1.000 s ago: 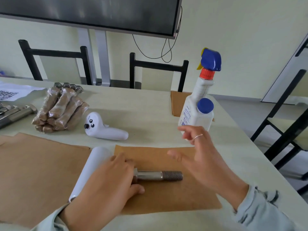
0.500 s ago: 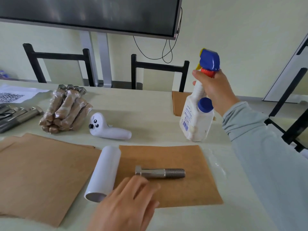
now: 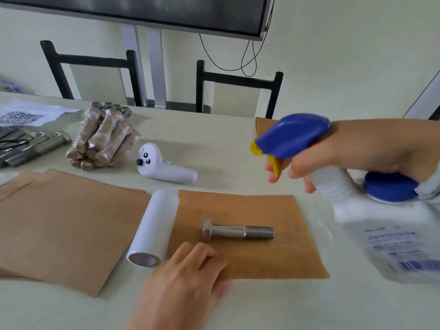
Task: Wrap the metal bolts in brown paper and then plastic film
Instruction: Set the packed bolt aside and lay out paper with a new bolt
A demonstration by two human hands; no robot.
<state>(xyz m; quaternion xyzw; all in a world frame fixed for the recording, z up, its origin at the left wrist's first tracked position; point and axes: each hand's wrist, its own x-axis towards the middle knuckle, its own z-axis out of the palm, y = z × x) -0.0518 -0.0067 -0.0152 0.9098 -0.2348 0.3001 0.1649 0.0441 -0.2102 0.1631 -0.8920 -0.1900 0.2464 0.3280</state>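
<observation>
In the head view we hold a spray bottle [image 3: 371, 201] at the right of the frame in our right hand [image 3: 357, 151]. Its fingers [image 3: 297, 171] are curled round the neck below the blue trigger head, and the nozzle points left, towards the middle. Our left hand [image 3: 183, 279] lies flat at the lower centre, fingers straight and relaxed, pressing the near edge of a sheet of brown paper [image 3: 273, 258]. One bare bolt [image 3: 238, 232] rests on that sheet, head to the left and thread to the right, just beyond our fingertips.

We judge that a squeeze from here could miss the bolt and wet the paper instead, since the nozzle sits well above and to the right of it. Soaked paper may tear when folded. The round bolt could also roll if our left hand shifts the sheet. The roll of plastic film [image 3: 154, 225] lies touching the sheet's left edge and could get sprayed as well.

The surface [image 3: 226, 144] is pale. More brown sheets [image 3: 59, 222] lie at the lower left, a bundle of wrapped bolts [image 3: 102, 141] and some unwrapped bolts [image 3: 31, 146] at the upper left, and a white handheld controller [image 3: 164, 165] near the centre. A printed sheet [image 3: 26, 114] sits at the far left. Beyond the surface stand two black chairs [image 3: 238, 89], a screen on a stand [image 3: 147, 13] with a dangling cable, and a pale wall.
</observation>
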